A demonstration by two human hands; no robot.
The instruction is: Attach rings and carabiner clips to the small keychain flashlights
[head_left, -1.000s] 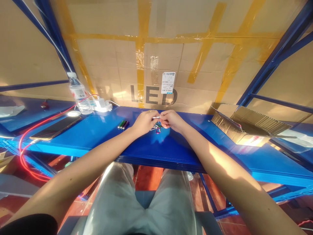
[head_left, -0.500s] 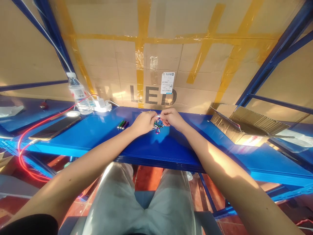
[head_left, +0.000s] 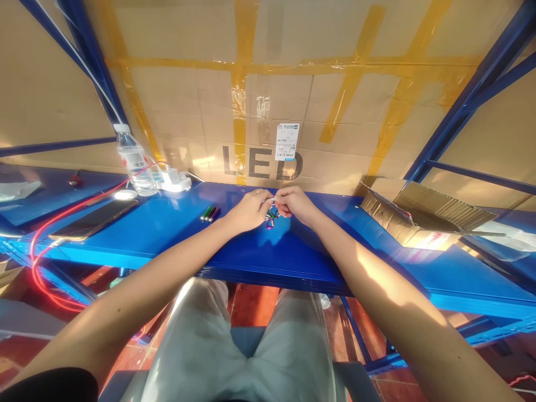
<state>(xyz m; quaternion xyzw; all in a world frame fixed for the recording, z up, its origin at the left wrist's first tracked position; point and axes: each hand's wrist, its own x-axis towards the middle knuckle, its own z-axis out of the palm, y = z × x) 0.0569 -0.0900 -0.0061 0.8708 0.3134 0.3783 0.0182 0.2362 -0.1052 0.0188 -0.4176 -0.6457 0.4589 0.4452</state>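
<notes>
My knees in pale trousers [head_left: 234, 346] sit under the edge of the glossy blue metal shelf [head_left: 293, 257]. Over the shelf my left hand [head_left: 248, 210] and right hand [head_left: 295, 202] meet, both pinching a small silvery metal piece [head_left: 271, 199] at the fingertips. A little heap of coloured metallic bits [head_left: 270, 221] lies just beneath. To the left lie three short coloured sticks [head_left: 210, 213], then a dark flat phone [head_left: 94, 219]. Farther back stand a clear plastic water bottle [head_left: 134, 162] and the taped cardboard wall marked LED [head_left: 259, 111].
</notes>
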